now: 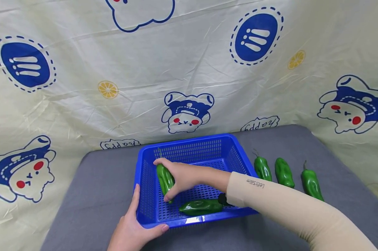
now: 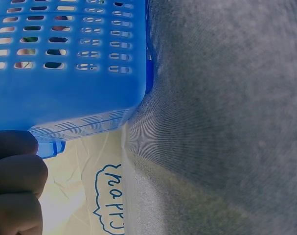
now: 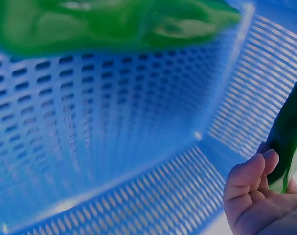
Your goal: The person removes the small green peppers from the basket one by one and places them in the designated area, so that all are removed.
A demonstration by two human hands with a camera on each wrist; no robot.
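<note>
My right hand [image 1: 184, 177] grips a long green pepper [image 1: 165, 178] between thumb and fingers, over the left part of a blue plastic basket [image 1: 183, 142]. The pepper's stem points towards the back. In the right wrist view that pepper [image 3: 287, 129] shows at the right edge, above the slotted walls. Another green pepper [image 1: 201, 207] lies on the basket floor along the front wall. At the front left corner my left hand [image 1: 131, 223] holds the basket, thumb along the front rim and fingers against the left side. Its fingers [image 2: 18, 176] show dark in the left wrist view.
Right of the basket, three more green peppers lie in a row: one close beside it [image 1: 262, 168], a middle one [image 1: 284, 172] and an outer one [image 1: 312, 183]. My right forearm crosses the basket's front right. A grey cloth [image 1: 94, 188] covers the table; a printed curtain [image 1: 189, 62] hangs behind.
</note>
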